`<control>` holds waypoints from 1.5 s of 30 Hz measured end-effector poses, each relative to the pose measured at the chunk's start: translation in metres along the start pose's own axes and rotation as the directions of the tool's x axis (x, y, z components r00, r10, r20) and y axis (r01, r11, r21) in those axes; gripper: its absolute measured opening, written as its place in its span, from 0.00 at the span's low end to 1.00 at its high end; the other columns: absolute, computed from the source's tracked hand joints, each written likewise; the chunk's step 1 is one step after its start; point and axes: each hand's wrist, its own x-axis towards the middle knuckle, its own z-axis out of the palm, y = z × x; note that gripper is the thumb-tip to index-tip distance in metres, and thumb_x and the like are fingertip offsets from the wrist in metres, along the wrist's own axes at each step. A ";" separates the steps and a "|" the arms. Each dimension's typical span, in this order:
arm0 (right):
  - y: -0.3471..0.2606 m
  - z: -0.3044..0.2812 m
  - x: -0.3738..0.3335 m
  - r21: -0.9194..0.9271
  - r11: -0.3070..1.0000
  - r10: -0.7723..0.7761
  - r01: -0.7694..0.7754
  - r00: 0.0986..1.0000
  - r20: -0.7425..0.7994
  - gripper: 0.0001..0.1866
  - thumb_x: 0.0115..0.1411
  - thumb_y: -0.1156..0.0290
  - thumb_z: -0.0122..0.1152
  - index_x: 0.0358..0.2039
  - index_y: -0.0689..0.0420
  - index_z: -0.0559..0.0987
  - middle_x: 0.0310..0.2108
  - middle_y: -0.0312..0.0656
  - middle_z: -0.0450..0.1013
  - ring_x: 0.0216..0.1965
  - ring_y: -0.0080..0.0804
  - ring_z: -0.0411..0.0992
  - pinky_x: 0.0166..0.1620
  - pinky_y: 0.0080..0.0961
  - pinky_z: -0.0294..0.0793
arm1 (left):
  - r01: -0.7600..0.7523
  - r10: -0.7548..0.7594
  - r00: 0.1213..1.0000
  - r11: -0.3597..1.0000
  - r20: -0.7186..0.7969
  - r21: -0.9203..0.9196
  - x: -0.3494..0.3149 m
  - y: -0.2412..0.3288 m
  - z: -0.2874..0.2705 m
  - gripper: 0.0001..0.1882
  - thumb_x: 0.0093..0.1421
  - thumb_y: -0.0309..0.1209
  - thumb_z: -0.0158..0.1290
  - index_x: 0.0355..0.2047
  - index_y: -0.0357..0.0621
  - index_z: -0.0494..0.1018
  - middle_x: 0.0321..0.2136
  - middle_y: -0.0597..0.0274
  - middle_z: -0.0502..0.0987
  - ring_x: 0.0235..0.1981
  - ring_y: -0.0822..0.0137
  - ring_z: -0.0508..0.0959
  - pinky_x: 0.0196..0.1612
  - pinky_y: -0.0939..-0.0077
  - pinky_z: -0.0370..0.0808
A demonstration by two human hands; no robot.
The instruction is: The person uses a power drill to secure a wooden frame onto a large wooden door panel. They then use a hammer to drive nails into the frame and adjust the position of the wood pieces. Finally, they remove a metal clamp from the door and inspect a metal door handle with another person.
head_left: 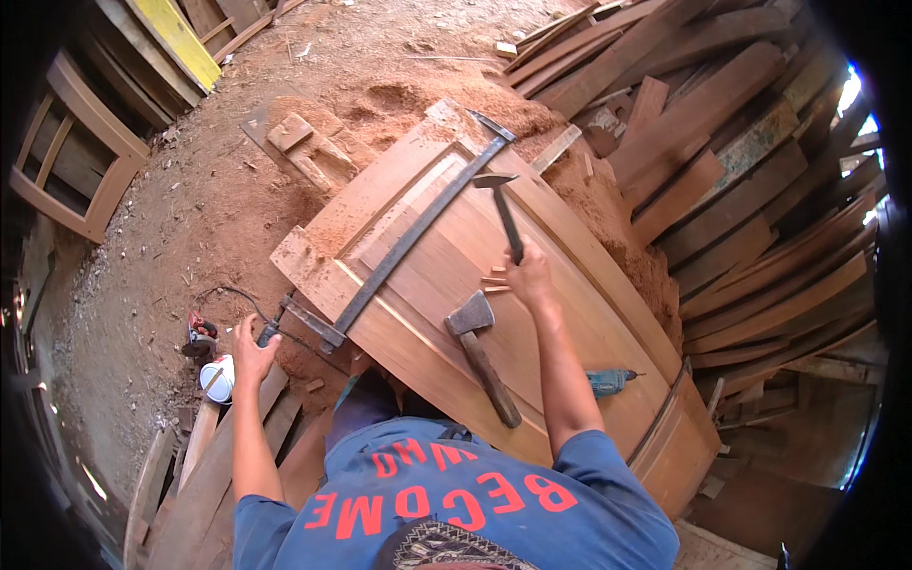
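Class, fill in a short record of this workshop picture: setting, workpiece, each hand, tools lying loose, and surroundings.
Setting: outdoor wood yard, ground covered in sawdust
Workpiece: panelled wooden door lying flat, with a long bar clamp across it
Left hand: left hand on the clamp's handle end at the door's edge
Right hand: right hand gripping a hammer, head raised over the door
Loose tools: hatchet resting on the door; blue power drill beside it
Surroundings: stacked planks, window frame

head | above, facing down | near wooden door (494, 285)
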 end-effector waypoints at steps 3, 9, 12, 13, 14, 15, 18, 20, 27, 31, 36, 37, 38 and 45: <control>0.066 -0.009 -0.010 -0.025 0.994 0.108 -0.107 0.994 0.023 0.08 0.54 0.79 0.61 0.36 0.59 0.78 0.26 0.47 0.74 0.29 0.38 0.76 0.35 0.37 0.74 | -0.049 0.056 0.987 0.998 -0.151 0.049 -0.005 0.010 -0.009 0.28 0.55 0.31 0.63 0.57 0.42 0.71 0.50 0.48 0.72 0.55 0.47 0.72 0.59 0.55 0.70; 0.106 0.013 -0.019 -0.066 0.998 -0.022 0.023 1.000 0.020 0.06 0.55 0.77 0.62 0.34 0.60 0.77 0.29 0.52 0.76 0.35 0.51 0.77 0.40 0.43 0.75 | -0.179 0.173 0.969 0.984 -0.177 -0.017 -0.011 0.065 -0.008 0.20 0.58 0.24 0.59 0.52 0.41 0.74 0.48 0.49 0.74 0.52 0.49 0.75 0.58 0.59 0.71; 0.107 0.006 -0.016 -0.094 0.995 0.046 -0.040 0.997 0.061 0.06 0.55 0.77 0.62 0.34 0.60 0.77 0.30 0.53 0.77 0.36 0.53 0.77 0.41 0.43 0.75 | -0.231 0.221 0.968 0.970 -0.119 -0.078 -0.010 0.110 0.000 0.18 0.58 0.24 0.58 0.50 0.39 0.75 0.46 0.48 0.75 0.51 0.49 0.76 0.58 0.61 0.72; 0.108 0.006 -0.013 -0.105 0.993 0.062 -0.055 0.996 0.066 0.06 0.55 0.78 0.63 0.34 0.60 0.77 0.30 0.52 0.77 0.35 0.50 0.78 0.39 0.42 0.76 | -0.265 0.255 0.962 0.959 -0.101 -0.100 -0.007 0.123 0.006 0.18 0.58 0.24 0.58 0.50 0.39 0.75 0.46 0.48 0.76 0.51 0.50 0.76 0.57 0.61 0.72; 0.109 0.005 -0.013 -0.026 0.992 0.123 -0.121 0.989 0.085 0.05 0.56 0.78 0.63 0.34 0.60 0.77 0.29 0.50 0.78 0.34 0.46 0.79 0.38 0.40 0.76 | -0.300 0.291 0.953 0.946 -0.083 -0.123 -0.004 0.136 0.013 0.17 0.58 0.24 0.58 0.49 0.38 0.76 0.45 0.49 0.76 0.50 0.51 0.77 0.57 0.61 0.73; 0.107 0.004 -0.014 0.049 0.982 0.177 -0.184 0.978 0.111 0.05 0.56 0.78 0.64 0.34 0.60 0.77 0.29 0.48 0.78 0.32 0.42 0.79 0.36 0.37 0.77 | -0.329 0.323 0.944 0.933 -0.066 -0.147 -0.002 0.149 0.022 0.17 0.59 0.25 0.58 0.49 0.38 0.76 0.44 0.49 0.77 0.49 0.52 0.78 0.56 0.62 0.74; 0.096 0.010 -0.021 0.388 0.868 0.253 -0.309 0.949 0.188 0.05 0.58 0.78 0.66 0.33 0.61 0.77 0.29 0.44 0.79 0.30 0.32 0.80 0.33 0.29 0.78 | -0.146 0.277 0.937 0.864 0.211 -0.482 0.002 0.204 0.058 0.15 0.63 0.26 0.57 0.50 0.38 0.77 0.45 0.54 0.80 0.48 0.63 0.79 0.54 0.68 0.76; 0.070 0.009 -0.024 0.616 0.674 0.295 -0.407 0.913 0.281 0.07 0.59 0.77 0.68 0.34 0.61 0.76 0.30 0.44 0.80 0.31 0.29 0.80 0.33 0.26 0.80 | 0.024 0.334 0.859 0.732 0.389 -0.680 0.011 0.236 0.094 0.16 0.66 0.26 0.55 0.53 0.36 0.76 0.48 0.55 0.81 0.49 0.67 0.79 0.54 0.72 0.76; -0.017 -0.008 -0.018 0.793 0.120 0.434 -0.597 0.750 0.499 0.13 0.61 0.75 0.69 0.36 0.55 0.70 0.33 0.49 0.80 0.31 0.29 0.81 0.34 0.19 0.81 | 0.507 0.436 0.602 0.437 0.668 -0.743 0.048 0.345 0.153 0.22 0.67 0.27 0.57 0.60 0.37 0.71 0.51 0.56 0.79 0.52 0.65 0.80 0.52 0.71 0.78; -0.017 -0.002 -0.005 0.770 0.118 0.489 -0.627 0.712 0.504 0.11 0.62 0.72 0.68 0.38 0.59 0.73 0.34 0.47 0.80 0.30 0.26 0.79 0.34 0.21 0.80 | 0.544 0.422 0.583 0.432 0.695 -0.719 0.074 0.363 0.165 0.19 0.65 0.28 0.61 0.56 0.39 0.75 0.46 0.60 0.81 0.46 0.68 0.81 0.48 0.74 0.78; 0.002 -0.006 0.010 0.683 0.325 0.596 -0.655 0.702 0.390 0.12 0.63 0.71 0.67 0.40 0.64 0.76 0.33 0.43 0.79 0.31 0.23 0.77 0.36 0.21 0.79 | 0.026 0.450 0.849 0.488 0.277 -0.872 0.169 0.394 0.209 0.06 0.62 0.23 0.60 0.39 0.37 0.78 0.33 0.67 0.80 0.36 0.76 0.78 0.42 0.79 0.76; 0.008 -0.007 0.011 0.664 0.366 0.607 -0.652 0.708 0.360 0.11 0.63 0.71 0.66 0.40 0.64 0.76 0.32 0.41 0.79 0.30 0.23 0.77 0.35 0.20 0.78 | -0.040 0.433 0.872 0.526 0.228 -0.849 0.195 0.411 0.209 0.05 0.62 0.23 0.60 0.38 0.36 0.78 0.32 0.66 0.81 0.35 0.76 0.79 0.42 0.79 0.77; 0.015 -0.007 0.012 0.661 0.392 0.611 -0.639 0.719 0.333 0.10 0.62 0.72 0.66 0.39 0.64 0.75 0.32 0.42 0.79 0.31 0.24 0.78 0.36 0.22 0.79 | -0.077 0.428 0.888 0.498 0.168 -0.864 0.223 0.421 0.218 0.05 0.62 0.23 0.60 0.38 0.36 0.79 0.32 0.63 0.82 0.36 0.74 0.80 0.43 0.78 0.77; 0.026 -0.011 0.020 0.652 0.387 0.655 -0.652 0.692 0.303 0.09 0.63 0.74 0.64 0.39 0.64 0.74 0.33 0.43 0.78 0.33 0.27 0.79 0.37 0.23 0.79 | -0.304 0.391 0.920 0.711 -0.003 -0.634 0.331 0.443 0.244 0.06 0.61 0.27 0.63 0.38 0.40 0.81 0.35 0.58 0.86 0.37 0.69 0.85 0.43 0.73 0.80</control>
